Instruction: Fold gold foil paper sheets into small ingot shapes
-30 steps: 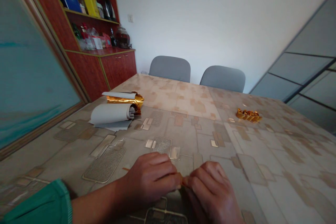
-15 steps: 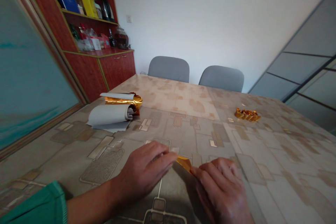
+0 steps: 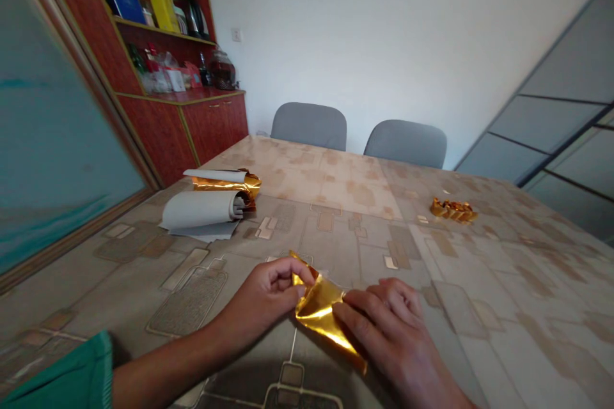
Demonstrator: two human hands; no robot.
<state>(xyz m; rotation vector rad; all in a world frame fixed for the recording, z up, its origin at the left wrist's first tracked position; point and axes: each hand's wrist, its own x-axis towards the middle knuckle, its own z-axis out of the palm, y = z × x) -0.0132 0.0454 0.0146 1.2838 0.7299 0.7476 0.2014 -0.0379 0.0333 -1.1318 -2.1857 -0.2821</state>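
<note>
A shiny gold foil paper (image 3: 320, 304), folded and creased, is between my two hands just above the near part of the table. My left hand (image 3: 275, 291) pinches its left end with thumb and forefinger. From the right, my right hand (image 3: 391, 326) grips the other side, its fingers lying over the foil and its thumb hidden beneath. The paper's broad gold face is turned up toward me, with one corner pointing down toward the near edge.
Rolled sheets of gold foil paper with pale backing (image 3: 201, 209) lie on the left of the patterned table (image 3: 307, 217). Several folded gold pieces (image 3: 453, 209) stand in a row at the right. Two grey chairs (image 3: 309, 124) are behind the table, and a red cabinet (image 3: 211, 124) stands at the back left.
The gold paper has turned from nearly edge-on to showing its broad face. My left fingers have curled into a pinch on its left end, and my right hand has shifted slightly left.
</note>
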